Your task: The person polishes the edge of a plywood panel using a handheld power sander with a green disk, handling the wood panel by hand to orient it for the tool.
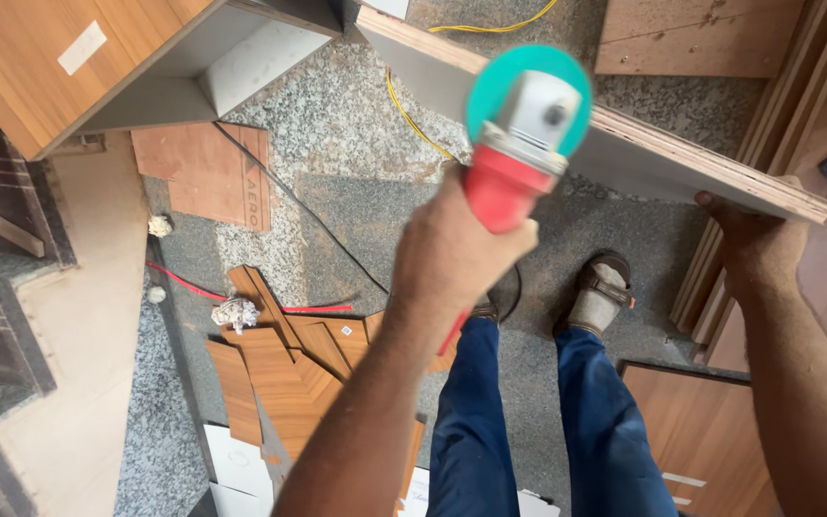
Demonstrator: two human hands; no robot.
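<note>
Angle grinder, red body, teal guard: gripped in the closed left hand, disc held against the plywood board's edge; board end supported from beneath by the curled right hand; wood offcuts scattered on granite floor.

My left hand reaches forward, fingers wrapped in a tight fist; my right hand grips from below, arm extended.

Bright even daylight, soft shadows, no glare, motion blur on left hand w/ grinder, edges stretched
</note>
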